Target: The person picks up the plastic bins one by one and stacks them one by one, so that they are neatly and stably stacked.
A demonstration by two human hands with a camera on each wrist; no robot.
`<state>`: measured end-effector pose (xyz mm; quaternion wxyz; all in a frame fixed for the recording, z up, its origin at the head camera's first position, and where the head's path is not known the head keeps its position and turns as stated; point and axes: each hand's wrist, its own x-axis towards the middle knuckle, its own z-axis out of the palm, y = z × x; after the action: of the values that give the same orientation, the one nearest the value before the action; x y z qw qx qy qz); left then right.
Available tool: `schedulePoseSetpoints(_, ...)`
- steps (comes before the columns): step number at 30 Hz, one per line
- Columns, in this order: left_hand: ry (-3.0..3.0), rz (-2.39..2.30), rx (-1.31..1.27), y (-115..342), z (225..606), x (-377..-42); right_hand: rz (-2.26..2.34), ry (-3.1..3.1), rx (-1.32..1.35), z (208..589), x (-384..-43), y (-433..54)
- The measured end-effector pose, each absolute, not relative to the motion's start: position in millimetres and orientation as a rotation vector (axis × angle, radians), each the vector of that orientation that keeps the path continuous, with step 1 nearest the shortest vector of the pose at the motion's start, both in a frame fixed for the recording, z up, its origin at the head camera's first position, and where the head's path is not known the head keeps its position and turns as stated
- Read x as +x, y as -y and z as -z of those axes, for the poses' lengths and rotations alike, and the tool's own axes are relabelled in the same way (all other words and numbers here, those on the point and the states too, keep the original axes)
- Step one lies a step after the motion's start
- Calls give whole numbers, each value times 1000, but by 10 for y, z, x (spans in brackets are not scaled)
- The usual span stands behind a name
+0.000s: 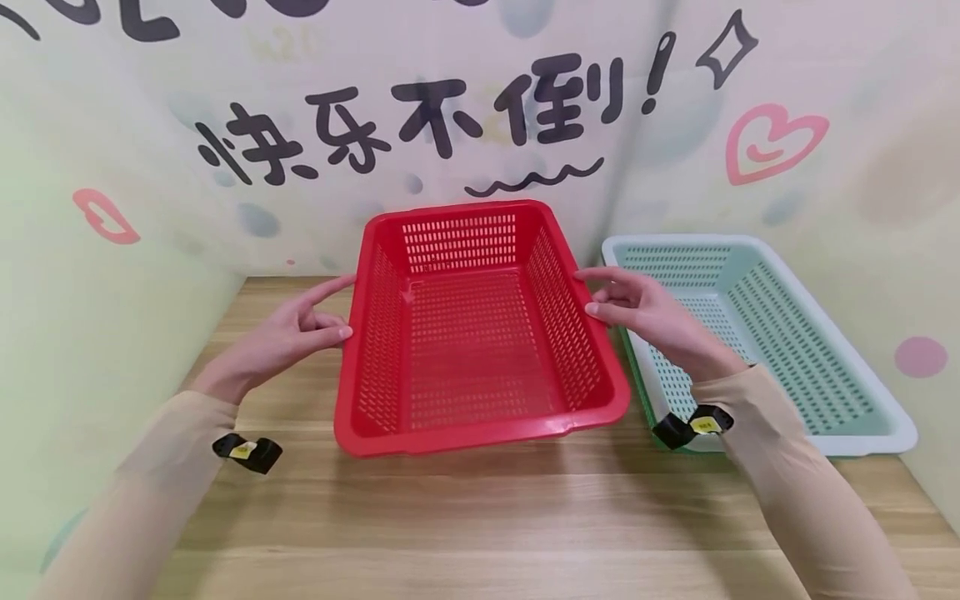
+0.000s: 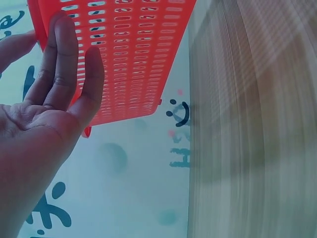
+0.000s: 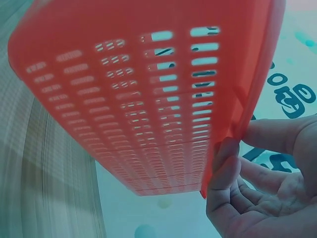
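Note:
A red plastic basket (image 1: 480,437) with slotted walls hangs above the wooden table, its shadow below it. My left hand (image 1: 292,342) holds its left rim. In the left wrist view the fingers (image 2: 64,59) of that hand lie against the slotted outer wall, with the thumb at the rim. On the opposite side my right hand (image 1: 645,312) pinches the right rim between thumb and fingers. The right wrist view shows those fingers (image 3: 225,173) tucked under the rim's edge. The basket's inside shows only its slotted floor.
Right of the red basket, a pale white-green basket (image 1: 832,333) stands on the table (image 1: 480,533), with a darker green rim showing beneath it. The right forearm reaches over its near left corner. A printed cloth wall (image 1: 420,50) closes off the back and sides.

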<state>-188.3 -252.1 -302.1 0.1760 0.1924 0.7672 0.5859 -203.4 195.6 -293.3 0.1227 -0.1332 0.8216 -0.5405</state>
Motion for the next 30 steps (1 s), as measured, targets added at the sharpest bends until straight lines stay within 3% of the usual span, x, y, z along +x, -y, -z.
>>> schedulePoseSetpoints(30, -2067, -1642, 679, 2038, 2938, -2115, 1495, -2505, -401, 2702, -1685, -2520)
